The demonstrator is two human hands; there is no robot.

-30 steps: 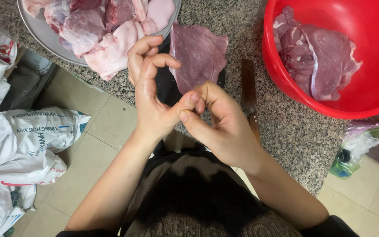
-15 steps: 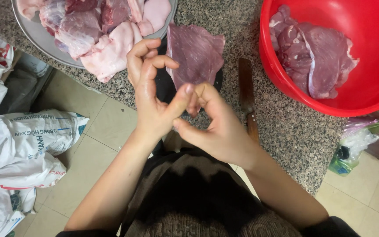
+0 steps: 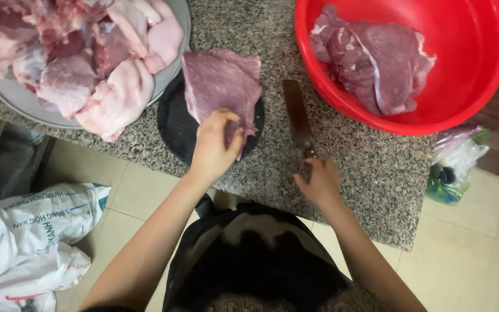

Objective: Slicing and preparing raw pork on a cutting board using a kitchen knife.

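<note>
left hand [image 3: 215,147] presses flat on the near edge of the flat purple-red slab of raw meat [image 3: 222,86], fingers together, pinning it to the round black cutting board [image 3: 171,124] on the speckled granite desk [image 3: 347,173]. right hand [image 3: 319,182] closes around the handle of the long dark-bladed knife [image 3: 297,118], lying just right of the board. step looks like taking up the knife; next move calls for lifting the blade over to the slab. red plastic bowl [image 3: 480,75] with meat far right; grey metal tray [image 3: 30,107] of meat pieces far left.
</note>
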